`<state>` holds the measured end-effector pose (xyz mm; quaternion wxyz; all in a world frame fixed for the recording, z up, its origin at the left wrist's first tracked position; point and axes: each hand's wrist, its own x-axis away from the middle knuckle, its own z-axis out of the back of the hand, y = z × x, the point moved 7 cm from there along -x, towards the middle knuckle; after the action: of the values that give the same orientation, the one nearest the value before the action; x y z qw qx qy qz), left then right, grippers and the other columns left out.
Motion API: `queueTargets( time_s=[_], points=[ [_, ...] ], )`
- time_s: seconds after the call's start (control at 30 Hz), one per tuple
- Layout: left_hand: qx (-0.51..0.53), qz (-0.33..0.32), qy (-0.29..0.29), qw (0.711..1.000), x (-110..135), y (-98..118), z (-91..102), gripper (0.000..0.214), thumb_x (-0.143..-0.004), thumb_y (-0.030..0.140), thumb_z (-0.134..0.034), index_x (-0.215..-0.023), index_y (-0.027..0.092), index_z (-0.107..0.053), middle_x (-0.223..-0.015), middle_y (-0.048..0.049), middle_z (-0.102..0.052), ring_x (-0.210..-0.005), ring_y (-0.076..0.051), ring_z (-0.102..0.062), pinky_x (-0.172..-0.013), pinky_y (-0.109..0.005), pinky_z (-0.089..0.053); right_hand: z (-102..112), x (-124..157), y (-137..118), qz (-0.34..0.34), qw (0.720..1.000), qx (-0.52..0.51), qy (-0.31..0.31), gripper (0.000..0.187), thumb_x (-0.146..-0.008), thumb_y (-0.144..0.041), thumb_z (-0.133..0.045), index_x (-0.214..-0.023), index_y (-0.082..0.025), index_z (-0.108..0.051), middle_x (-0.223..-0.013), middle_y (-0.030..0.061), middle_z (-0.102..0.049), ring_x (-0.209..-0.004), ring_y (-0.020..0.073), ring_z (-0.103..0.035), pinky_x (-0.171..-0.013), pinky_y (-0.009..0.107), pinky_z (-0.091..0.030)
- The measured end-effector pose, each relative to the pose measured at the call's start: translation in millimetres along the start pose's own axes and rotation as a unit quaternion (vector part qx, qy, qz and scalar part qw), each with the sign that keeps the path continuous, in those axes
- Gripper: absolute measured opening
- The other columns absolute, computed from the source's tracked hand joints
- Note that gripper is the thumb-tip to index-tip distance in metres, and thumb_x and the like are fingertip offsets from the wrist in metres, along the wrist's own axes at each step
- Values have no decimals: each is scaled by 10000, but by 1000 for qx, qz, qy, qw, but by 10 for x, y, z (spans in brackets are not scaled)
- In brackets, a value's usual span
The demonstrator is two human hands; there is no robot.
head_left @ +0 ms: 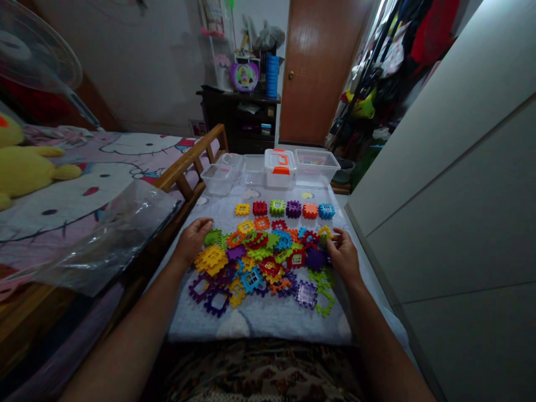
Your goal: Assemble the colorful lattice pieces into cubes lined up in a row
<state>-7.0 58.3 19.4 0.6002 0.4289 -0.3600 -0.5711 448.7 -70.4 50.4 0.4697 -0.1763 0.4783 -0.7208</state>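
Observation:
A loose heap of coloured plastic building tiles with notched edges (251, 278) spreads over the cloth-covered table. My left hand (193, 241) is at the heap's left edge, fingers stretched out beside a green tile (214, 237) and above stacked yellow tiles (210, 260). At the right edge, my right hand (344, 254) has its fingers apart, close to a yellow tile (325, 231) and a dark purple tile (316, 258). Neither hand visibly grips a tile. Behind the heap stands a row of block stacks sorted by colour, including a red stack (260, 208) and a blue stack (326, 211).
Clear plastic boxes (218, 181) line the table's far end, among them a lidded box with orange latches (280, 170). A wooden bed rail (190, 159) runs along the left, with a clear plastic bag (121, 234) near it. A white cabinet (452, 212) stands to the right.

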Motion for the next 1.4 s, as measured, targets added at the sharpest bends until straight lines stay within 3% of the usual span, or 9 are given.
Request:
queueTargets(
  time_s=[0.3, 0.57, 0.67, 0.73, 0.8, 0.9, 1.1, 1.27, 1.4],
  points=[
    [33, -8, 6, 999, 45, -110, 18, 499, -769, 570, -655, -1044, 155, -681, -1082, -83, -721, -1054, -255, -647, -1022, -386, -471, 77, -93, 169, 8, 991, 135, -7, 324, -820, -424, -527, -1011, -203, -667, -844, 78, -720, -690, 225, -649, -697, 351, -484],
    [25, -21, 47, 998, 80, -60, 71, 428, -755, 531, -641, -966, 165, -711, -993, -65, -735, -981, -244, -657, -972, -366, -494, 17, -116, 172, 94, 940, 329, -12, 296, -829, -280, -577, -1054, -146, -716, -1011, 161, -666, -1013, 304, -595, -926, 440, -444],
    [29, -21, 49, 998, 63, -85, 76, 423, -737, 521, -646, -957, 166, -715, -983, -65, -738, -963, -237, -661, -964, -355, -496, -26, -36, -27, 126, 949, 288, -31, 340, -841, -280, -601, -1137, -138, -693, -1092, 161, -643, -1068, 300, -574, -964, 440, -432],
    [28, -19, 52, 998, 56, -97, 78, 419, -725, 516, -651, -946, 165, -713, -965, -66, -739, -942, -233, -664, -948, -351, -503, -169, 76, -220, 182, 951, 230, -99, 328, -845, -276, -621, -1148, -169, -687, -1131, 132, -641, -1087, 278, -570, -985, 419, -429],
    [26, -20, 57, 998, 58, -90, 78, 409, -719, 511, -651, -928, 165, -711, -948, -67, -739, -930, -234, -665, -935, -352, -508, -348, 223, -388, 234, 938, 188, -174, 307, -843, -246, -636, -1143, -203, -685, -1161, 104, -646, -1105, 262, -563, -999, 409, -422],
    [25, -22, 61, 998, 73, -57, 78, 391, -716, 500, -649, -912, 167, -708, -945, -70, -741, -935, -238, -664, -927, -356, -509, -538, 374, -511, 259, 923, 190, -211, 297, -827, -183, -650, -1120, -219, -687, -1188, 95, -647, -1130, 270, -538, -1004, 430, -406],
    [34, -19, 63, 997, 88, -33, 83, 392, -693, 496, -661, -897, 165, -712, -898, -64, -736, -896, -235, -664, -889, -356, -520, -568, 415, -540, 233, 928, 183, -226, 123, -823, -116, -602, -877, -208, -665, -1009, 74, -678, -998, 252, -559, -914, 404, -420],
    [32, -21, 63, 997, 82, -59, 77, 375, -696, 486, -661, -885, 166, -711, -895, -62, -738, -880, -228, -662, -878, -350, -521, -397, 414, -575, 190, 940, 92, -268, 106, -834, -159, -572, -897, -212, -640, -928, 41, -690, -899, 206, -617, -827, 337, -460],
    [31, -27, 60, 997, 67, -79, 71, 371, -699, 478, -657, -891, 164, -709, -895, -64, -737, -869, -223, -667, -865, -342, -527, -293, 379, -564, 134, 958, 45, -249, 114, -851, -236, -554, -923, -218, -641, -845, 16, -690, -760, 175, -625, -724, 297, -468]
  ],
)
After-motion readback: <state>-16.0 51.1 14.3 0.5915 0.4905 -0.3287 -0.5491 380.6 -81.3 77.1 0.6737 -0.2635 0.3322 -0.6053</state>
